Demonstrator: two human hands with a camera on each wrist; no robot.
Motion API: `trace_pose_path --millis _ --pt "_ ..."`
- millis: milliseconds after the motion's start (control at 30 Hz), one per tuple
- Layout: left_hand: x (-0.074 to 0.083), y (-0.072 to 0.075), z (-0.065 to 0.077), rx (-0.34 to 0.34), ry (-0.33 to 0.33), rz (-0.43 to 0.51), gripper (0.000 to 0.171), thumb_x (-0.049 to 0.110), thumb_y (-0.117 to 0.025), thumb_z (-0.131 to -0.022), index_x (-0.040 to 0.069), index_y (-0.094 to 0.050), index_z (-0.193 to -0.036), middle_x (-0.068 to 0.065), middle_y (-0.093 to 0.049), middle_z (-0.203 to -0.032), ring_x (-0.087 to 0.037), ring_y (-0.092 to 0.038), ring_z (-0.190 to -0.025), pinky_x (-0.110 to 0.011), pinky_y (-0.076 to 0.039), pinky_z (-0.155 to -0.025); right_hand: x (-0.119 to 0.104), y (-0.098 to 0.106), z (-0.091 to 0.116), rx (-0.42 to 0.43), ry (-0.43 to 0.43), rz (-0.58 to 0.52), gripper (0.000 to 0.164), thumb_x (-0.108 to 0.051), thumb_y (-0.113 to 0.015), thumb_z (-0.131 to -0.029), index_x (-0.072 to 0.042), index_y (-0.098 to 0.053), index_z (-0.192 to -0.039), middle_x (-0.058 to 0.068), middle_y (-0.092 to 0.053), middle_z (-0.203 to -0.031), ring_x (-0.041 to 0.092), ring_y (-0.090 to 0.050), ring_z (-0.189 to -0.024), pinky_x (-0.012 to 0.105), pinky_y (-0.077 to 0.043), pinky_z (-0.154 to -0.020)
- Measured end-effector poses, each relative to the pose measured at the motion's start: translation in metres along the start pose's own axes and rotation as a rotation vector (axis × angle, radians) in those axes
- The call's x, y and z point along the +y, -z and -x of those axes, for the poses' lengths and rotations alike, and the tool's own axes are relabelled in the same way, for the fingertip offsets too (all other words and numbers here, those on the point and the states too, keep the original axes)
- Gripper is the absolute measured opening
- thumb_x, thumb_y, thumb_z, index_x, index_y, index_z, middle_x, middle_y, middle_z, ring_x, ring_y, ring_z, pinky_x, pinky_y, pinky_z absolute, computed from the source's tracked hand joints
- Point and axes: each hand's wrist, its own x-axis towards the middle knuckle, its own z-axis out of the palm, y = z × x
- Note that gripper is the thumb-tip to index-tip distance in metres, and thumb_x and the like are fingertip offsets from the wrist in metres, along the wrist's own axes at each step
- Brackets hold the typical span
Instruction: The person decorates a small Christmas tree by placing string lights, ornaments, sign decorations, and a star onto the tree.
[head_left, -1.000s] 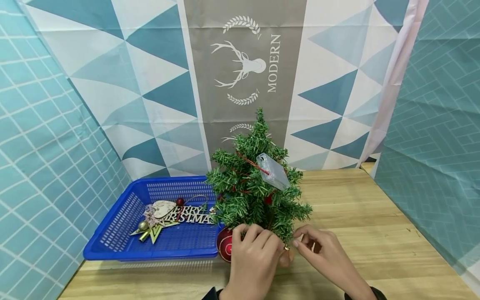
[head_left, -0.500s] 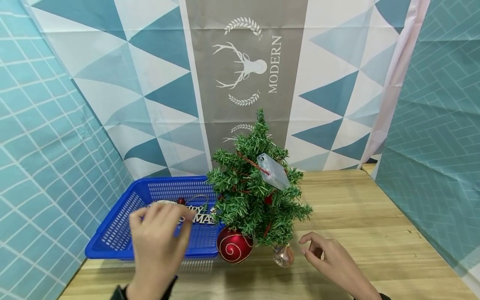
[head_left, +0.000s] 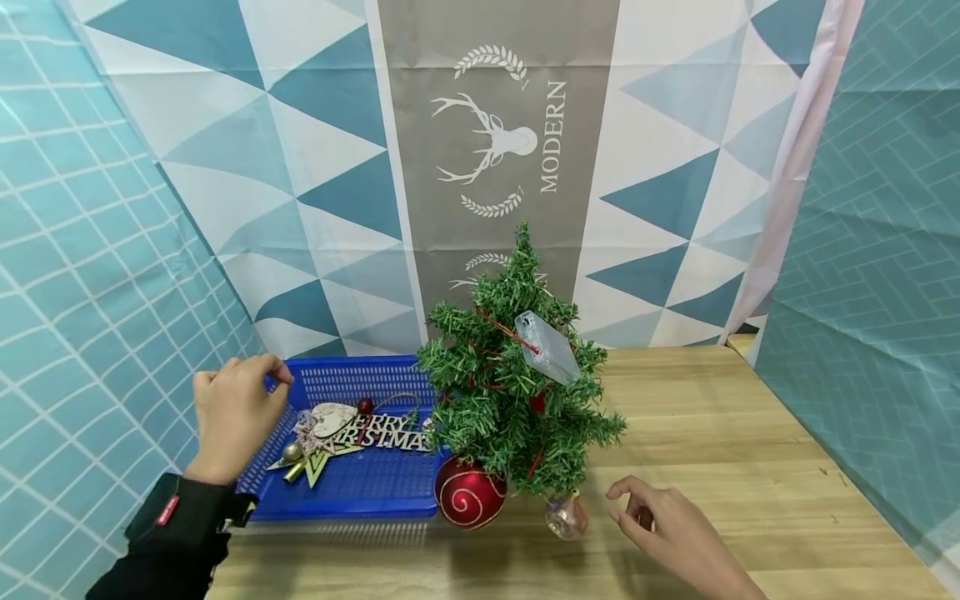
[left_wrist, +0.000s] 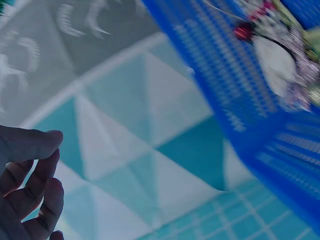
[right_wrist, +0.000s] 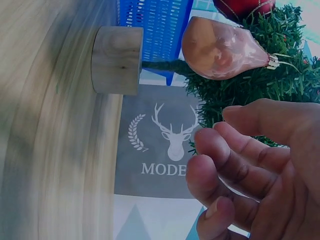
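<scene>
A small green Christmas tree (head_left: 510,392) stands mid-table, its round wooden base (right_wrist: 117,60) showing in the right wrist view. From its lower branches hang a red ball with a gold swirl (head_left: 469,493) and a clear, pinkish teardrop bauble (right_wrist: 222,50). Beside that bauble, just to its right, my right hand (head_left: 663,521) has loosely bent fingers and holds nothing. Over the left end of the blue basket (head_left: 360,365) hovers my left hand (head_left: 236,408). Its thumb and forefinger tips come close together in the left wrist view, nothing visible between them.
Inside the basket lie a MERRY CHRISTMAS sign (head_left: 386,433), a pale heart (head_left: 332,419), a gold-edged star (head_left: 318,462) and small balls. A clear plastic box (head_left: 546,346) hangs on the tree by red cord. Patterned cloth (head_left: 330,167) encloses the table.
My left hand has left the tree's lower front and moved left, across to the basket's left side. My right hand has drawn slightly right, away from the teardrop bauble, which now hangs in plain view.
</scene>
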Motion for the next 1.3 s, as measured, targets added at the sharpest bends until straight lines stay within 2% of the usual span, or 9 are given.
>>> trace_pose_path --millis 167,233,367,467,667,800,900,1133,1300 --pt "-0.045 -0.031 0.009 -0.110 0.078 -0.009 0.012 0.013 -0.053 -0.082 0.016 -0.058 -0.073 -0.005 -0.053 -0.066 -0.020 -0.036 -0.056 -0.043 -0.018 -0.061 0.006 -0.003 0.002 0.013 0.014 0.004 0.017 -0.030 -0.053 -0.088 -0.016 -0.057 -0.097 -0.016 -0.050 -0.058 -0.004 -0.044 -0.050 0.018 -0.037 -0.045" --pt "-0.055 -0.041 0.010 -0.135 0.090 -0.014 0.014 0.012 -0.051 -0.083 0.016 -0.058 -0.071 -0.004 -0.052 -0.063 -0.021 -0.036 -0.054 -0.042 -0.020 -0.059 0.009 -0.005 0.003 0.017 0.026 0.012 0.016 -0.030 -0.053 -0.088 -0.017 -0.057 -0.096 -0.017 -0.050 -0.058 -0.005 -0.044 -0.050 0.018 -0.037 -0.045" --pt "-0.058 -0.050 0.003 -0.196 0.090 -0.030 0.014 0.006 -0.052 -0.078 0.012 -0.056 -0.066 -0.004 -0.048 -0.055 -0.023 -0.038 -0.048 -0.041 -0.021 -0.055 0.013 -0.008 0.003 0.004 0.029 0.018 0.015 -0.028 -0.054 -0.088 -0.016 -0.057 -0.096 -0.017 -0.048 -0.056 -0.004 -0.043 -0.048 0.018 -0.037 -0.043" --pt "-0.055 -0.053 -0.004 -0.300 0.107 -0.027 0.014 0.002 -0.053 -0.077 0.009 -0.054 -0.065 -0.005 -0.047 -0.054 -0.022 -0.039 -0.048 -0.040 -0.023 -0.053 0.013 -0.009 0.004 -0.016 0.005 0.024 0.015 -0.026 -0.054 -0.088 -0.015 -0.058 -0.096 -0.017 -0.048 -0.056 -0.004 -0.042 -0.047 0.019 -0.036 -0.042" --pt "-0.066 -0.065 -0.004 -0.657 0.251 0.000 0.023 -0.004 -0.046 -0.075 0.008 -0.041 -0.056 -0.004 -0.039 -0.053 -0.018 -0.035 -0.048 -0.032 -0.026 -0.044 0.011 -0.011 0.005 -0.024 -0.027 0.031 0.012 -0.022 -0.056 -0.086 -0.015 -0.058 -0.095 -0.017 -0.048 -0.056 -0.004 -0.042 -0.047 0.019 -0.035 -0.042" --pt "-0.072 -0.078 0.000 -0.937 0.352 -0.048 0.012 -0.004 -0.060 -0.070 -0.007 -0.048 -0.074 -0.024 -0.050 -0.072 -0.034 -0.050 -0.063 -0.038 -0.039 -0.051 0.010 -0.010 0.006 -0.015 -0.024 0.031 0.011 -0.021 -0.057 -0.086 -0.015 -0.058 -0.094 -0.016 -0.049 -0.056 -0.004 -0.042 -0.047 0.019 -0.036 -0.042" --pt "-0.072 -0.085 0.005 -1.051 0.353 -0.087 0.043 -0.004 -0.073 -0.057 -0.013 -0.050 -0.093 -0.035 -0.051 -0.092 -0.047 -0.051 -0.083 -0.047 -0.045 -0.063 0.011 -0.010 0.005 -0.012 -0.021 0.031 0.011 -0.021 -0.057 -0.086 -0.015 -0.058 -0.094 -0.016 -0.049 -0.056 -0.004 -0.043 -0.048 0.019 -0.036 -0.042" --pt "-0.079 -0.097 0.018 -1.138 0.317 -0.113 0.037 -0.004 -0.077 -0.055 -0.011 -0.055 -0.085 -0.031 -0.055 -0.087 -0.037 -0.053 -0.077 -0.041 -0.045 -0.060 0.011 -0.008 0.004 -0.028 -0.030 0.018 0.011 -0.022 -0.056 -0.086 -0.015 -0.058 -0.095 -0.014 -0.051 -0.057 -0.004 -0.044 -0.047 0.019 -0.036 -0.041" --pt "-0.084 -0.103 0.025 -1.151 0.323 -0.109 0.039 -0.002 -0.075 -0.056 -0.013 -0.055 -0.088 -0.028 -0.056 -0.084 -0.034 -0.053 -0.074 -0.041 -0.045 -0.062 0.011 -0.009 0.006 0.000 -0.004 0.029 0.010 -0.021 -0.057 -0.086 -0.016 -0.058 -0.094 -0.015 -0.050 -0.057 -0.005 -0.043 -0.048 0.018 -0.036 -0.043"
